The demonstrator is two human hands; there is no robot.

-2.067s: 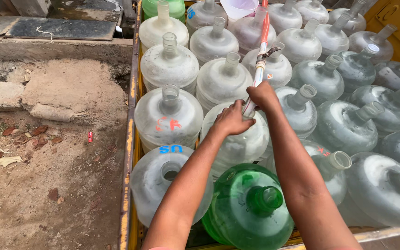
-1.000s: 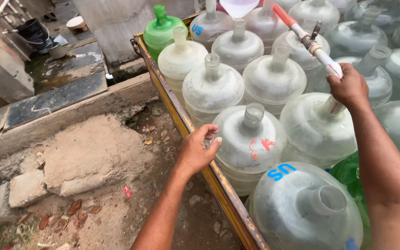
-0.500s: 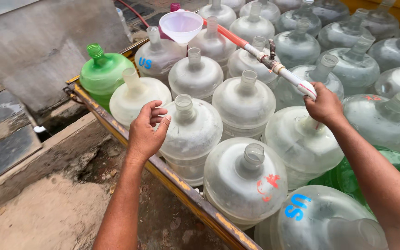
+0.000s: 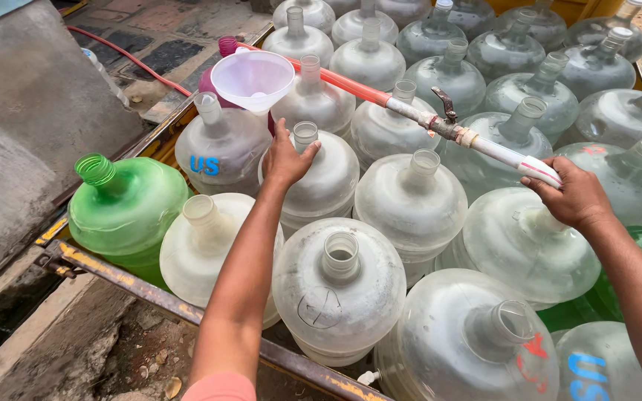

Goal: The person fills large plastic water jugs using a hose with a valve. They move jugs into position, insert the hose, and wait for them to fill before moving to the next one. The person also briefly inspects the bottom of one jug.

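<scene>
Both hands busy: right hand [image 4: 575, 197] clasps pipe [image 4: 440, 122], axis up-left; left hand [image 4: 285, 157] half-open touching jug neck [image 4: 305, 136].

Green translucent plastic water jug [image 4: 131, 204], uncapped, at the left edge of the rusty yellow-painted metal cart frame [image 4: 150, 297]. Red hose [image 4: 124, 56] lying across the dark paving beyond that edge. Grey concrete slab [image 4: 27, 111] to the left. Bare dirt with dry leaves [image 4: 146, 360] below the frame.

Funnel [image 4: 253, 78] sits behind the left hand [image 4: 285, 158] — pipe [image 4: 440, 126] crosses above the jugs [image 4: 339, 293] toward the right hand [image 4: 574, 197].
</scene>
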